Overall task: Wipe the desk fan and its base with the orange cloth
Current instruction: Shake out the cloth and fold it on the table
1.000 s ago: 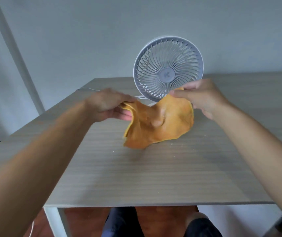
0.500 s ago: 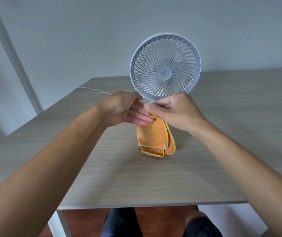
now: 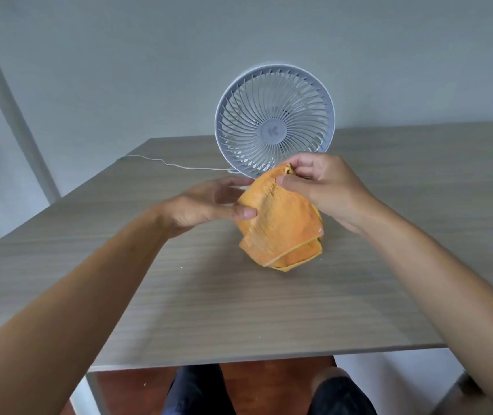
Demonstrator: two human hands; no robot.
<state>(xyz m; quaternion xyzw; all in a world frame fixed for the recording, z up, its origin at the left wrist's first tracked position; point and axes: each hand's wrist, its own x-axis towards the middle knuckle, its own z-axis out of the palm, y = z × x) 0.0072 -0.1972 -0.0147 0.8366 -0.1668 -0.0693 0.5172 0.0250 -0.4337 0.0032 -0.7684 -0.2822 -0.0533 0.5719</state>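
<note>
A round white desk fan (image 3: 274, 121) stands upright at the back of the wooden table (image 3: 209, 295), its grille facing me. Its base is hidden behind my hands and the cloth. The orange cloth (image 3: 281, 226) hangs folded in front of the fan, just above the table. My right hand (image 3: 323, 184) pinches the cloth's top edge between thumb and fingers. My left hand (image 3: 209, 202) is at the cloth's left side, fingers nearly straight, thumb tip touching the fabric.
A thin white cable (image 3: 164, 163) runs from the fan leftward across the table to its far left edge. A grey wall stands close behind the table. My knees (image 3: 269, 390) show below the table's front edge.
The cloth went from spread between both hands to folded and hanging from my right hand. My left hand let go of its corner and now lies open against the cloth's side.
</note>
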